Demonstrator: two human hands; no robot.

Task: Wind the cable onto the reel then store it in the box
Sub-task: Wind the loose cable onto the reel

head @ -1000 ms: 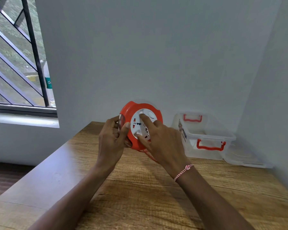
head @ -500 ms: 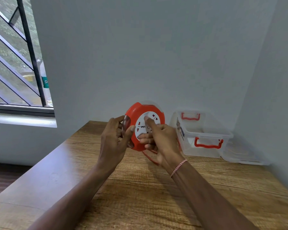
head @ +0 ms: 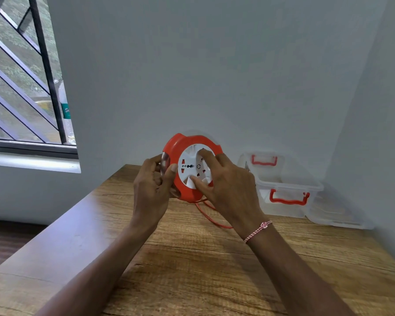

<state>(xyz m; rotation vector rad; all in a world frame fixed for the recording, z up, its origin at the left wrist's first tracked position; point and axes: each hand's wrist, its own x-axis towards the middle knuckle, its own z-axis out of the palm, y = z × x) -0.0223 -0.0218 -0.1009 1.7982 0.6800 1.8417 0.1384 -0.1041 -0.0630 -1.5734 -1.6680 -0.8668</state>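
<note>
An orange cable reel (head: pixel 179 144) with a white socket face (head: pixel 188 166) is held upright above the wooden table (head: pixel 192 258). My left hand (head: pixel 151 190) grips its left rim, thumb on the orange front. My right hand (head: pixel 228 185) lies across the white face, with its thumb and fingers curled onto the inner disc. A loose orange cable (head: pixel 211 218) hangs from under the reel and loops on the table. The clear plastic box (head: pixel 283 188) with orange handles stands open at the back right.
The box's clear lid (head: pixel 338 217) lies flat to the right of it, by the side wall. A grey wall runs close behind the table. A barred window (head: pixel 25 87) is at the left, and the table's left edge drops to the floor.
My right hand has turned on the white face, from fingers curled at the lower right to fingers spread across the disc. The reel stays in my left hand's grip.
</note>
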